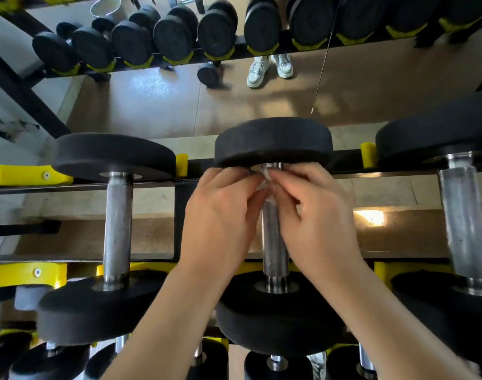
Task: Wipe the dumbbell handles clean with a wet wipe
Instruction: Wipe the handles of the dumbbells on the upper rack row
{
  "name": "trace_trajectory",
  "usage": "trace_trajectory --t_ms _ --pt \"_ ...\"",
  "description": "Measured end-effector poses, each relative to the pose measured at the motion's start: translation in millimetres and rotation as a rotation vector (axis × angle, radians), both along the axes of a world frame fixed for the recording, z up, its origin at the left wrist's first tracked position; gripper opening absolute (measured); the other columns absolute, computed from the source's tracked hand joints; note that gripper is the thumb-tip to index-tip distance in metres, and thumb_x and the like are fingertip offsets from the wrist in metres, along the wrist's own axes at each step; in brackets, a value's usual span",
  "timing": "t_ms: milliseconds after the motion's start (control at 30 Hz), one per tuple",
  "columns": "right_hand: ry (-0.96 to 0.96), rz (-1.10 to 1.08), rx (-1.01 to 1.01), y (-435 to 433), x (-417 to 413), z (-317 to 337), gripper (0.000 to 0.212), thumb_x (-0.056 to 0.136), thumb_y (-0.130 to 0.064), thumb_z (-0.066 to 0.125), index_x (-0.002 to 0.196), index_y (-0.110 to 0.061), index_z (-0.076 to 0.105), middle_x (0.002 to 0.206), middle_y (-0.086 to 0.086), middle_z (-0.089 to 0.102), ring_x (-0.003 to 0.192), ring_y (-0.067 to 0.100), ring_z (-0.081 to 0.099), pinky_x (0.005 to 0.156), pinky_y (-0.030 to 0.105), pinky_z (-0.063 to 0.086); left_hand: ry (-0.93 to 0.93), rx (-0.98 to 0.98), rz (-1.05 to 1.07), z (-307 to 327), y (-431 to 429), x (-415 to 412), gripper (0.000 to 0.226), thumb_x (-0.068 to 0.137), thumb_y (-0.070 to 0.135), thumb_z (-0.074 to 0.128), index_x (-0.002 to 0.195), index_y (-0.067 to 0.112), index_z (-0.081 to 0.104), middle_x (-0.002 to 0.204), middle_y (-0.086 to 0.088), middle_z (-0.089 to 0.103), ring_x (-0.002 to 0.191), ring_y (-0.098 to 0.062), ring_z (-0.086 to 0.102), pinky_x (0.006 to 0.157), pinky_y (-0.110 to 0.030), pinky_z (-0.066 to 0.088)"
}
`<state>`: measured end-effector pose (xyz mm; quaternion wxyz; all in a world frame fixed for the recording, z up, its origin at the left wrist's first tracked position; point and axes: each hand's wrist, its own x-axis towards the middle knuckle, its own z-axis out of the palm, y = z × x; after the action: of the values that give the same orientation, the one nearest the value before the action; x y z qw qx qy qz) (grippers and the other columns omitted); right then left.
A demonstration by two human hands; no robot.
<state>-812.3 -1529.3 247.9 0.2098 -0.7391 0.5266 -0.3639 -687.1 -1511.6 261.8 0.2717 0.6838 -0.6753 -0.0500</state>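
A black dumbbell with a knurled steel handle (272,242) lies on the rack in the middle of the view, its far head (272,141) pointing away from me. My left hand (220,212) and my right hand (313,212) meet at the far end of that handle, just under the far head. Both pinch a small white wet wipe (265,178), mostly hidden by my fingers. The lower stretch of the handle shows bare between my wrists.
A dumbbell (117,229) lies to the left and another (464,220) to the right on the same black rack with yellow cradles (28,175). More dumbbells sit on the tier below. A mirror behind reflects a dumbbell row and white shoes (270,68).
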Motion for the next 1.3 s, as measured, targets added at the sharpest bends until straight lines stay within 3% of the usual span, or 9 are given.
trace_trajectory --t_ms 333,467,533,633,700,800,933,1100,1300 --pt "-0.068 0.035 0.110 0.3 -12.6 -1.9 0.035 0.087 -0.017 0.066 0.122 -0.017 0.065 0.108 -0.005 0.062 0.092 0.004 0.059 0.078 0.015 0.052 0.172 0.324 0.161 -3.8 -10.7 -14.5 0.031 0.097 0.042 0.048 0.083 0.021 0.067 0.079 0.008 0.064 0.072 -0.011 0.058 0.060 -0.026 0.035" --pt "-0.056 0.027 0.117 -1.1 -16.2 -0.6 0.035 0.084 -0.026 0.064 0.118 -0.019 0.068 0.103 -0.009 0.064 0.084 -0.002 0.058 0.075 0.008 0.049 1.046 0.586 0.224 4.4 -21.3 -9.6 0.032 0.099 0.038 0.045 0.089 0.019 0.069 0.090 0.000 0.075 0.087 -0.013 0.070 0.080 -0.030 0.053" --pt "-0.076 -0.006 0.134 -1.4 -15.2 0.3 0.027 0.083 -0.029 0.063 0.107 -0.020 0.071 0.092 -0.011 0.067 0.073 -0.002 0.058 0.071 0.010 0.050 0.809 0.612 0.261 7.6 -22.4 -12.6 0.038 0.099 0.045 0.040 0.081 0.023 0.065 0.083 0.003 0.070 0.080 -0.012 0.065 0.069 -0.022 0.045" --pt "-0.222 -0.085 0.227 0.6 -15.2 -1.3 0.007 0.084 -0.021 0.070 0.089 -0.022 0.073 0.078 -0.014 0.068 0.072 0.001 0.063 0.067 0.013 0.051 -0.055 0.367 0.216 11.3 -16.8 -24.1 0.043 0.098 0.050 0.040 0.076 0.020 0.062 0.078 0.004 0.055 0.073 -0.018 0.051 0.059 -0.028 0.028" --pt "-0.351 -0.150 0.312 1.1 -15.8 -1.8 0.010 0.084 -0.015 0.071 0.083 -0.025 0.072 0.072 -0.017 0.067 0.073 0.001 0.064 0.065 0.013 0.051 -0.265 0.304 0.200 18.4 -18.0 -34.5 0.043 0.098 0.052 0.037 0.083 0.020 0.063 0.085 -0.001 0.055 0.078 -0.024 0.054 0.063 -0.029 0.029" --pt "-0.506 -0.250 0.361 -2.8 -14.8 -2.2 0.011 0.085 -0.014 0.070 0.083 -0.025 0.071 0.072 -0.015 0.068 0.073 0.003 0.066 0.064 0.015 0.052 -0.123 0.386 0.284 14.1 -24.1 -36.4 0.049 0.096 0.057 0.035 0.065 0.020 0.047 0.066 0.005 0.049 0.068 -0.023 0.053 0.059 -0.030 0.033" --pt "-0.486 -0.208 0.318 -7.7 -7.2 0.6 0.016 0.087 -0.011 0.069 0.093 -0.025 0.073 0.085 -0.015 0.070 0.083 -0.002 0.065 0.073 0.009 0.050 0.555 0.539 0.297 12.1 -30.2 -26.0 0.050 0.094 0.056 0.044 0.070 0.014 0.059 0.065 0.001 0.060 0.070 -0.021 0.060 0.055 -0.030 0.037" --pt "-0.416 -0.105 0.342 -6.5 -10.4 1.4 0.017 0.088 -0.011 0.066 0.100 -0.021 0.075 0.097 -0.010 0.071 0.091 -0.004 0.063 0.078 0.006 0.046 -0.374 0.330 0.205 19.9 -15.6 -35.1 0.016 0.086 0.024 0.061 0.073 0.017 0.066 0.063 -0.001 0.059 0.057 -0.026 0.058 0.052 -0.024 0.022" --pt "-0.228 0.042 0.494 8.5 -25.5 17.7 0.031 0.080 -0.041 0.068 0.109 -0.031 0.069 0.094 -0.026 0.064 0.088 -0.015 0.058 0.070 0.003 0.046 -0.459 0.280 -0.055 21.1 24.6 -25.2 0.004 0.062 0.011 0.068 0.065 0.011 0.066 0.050 -0.002 0.050 0.043 -0.021 0.049 0.045 -0.022 0.029"
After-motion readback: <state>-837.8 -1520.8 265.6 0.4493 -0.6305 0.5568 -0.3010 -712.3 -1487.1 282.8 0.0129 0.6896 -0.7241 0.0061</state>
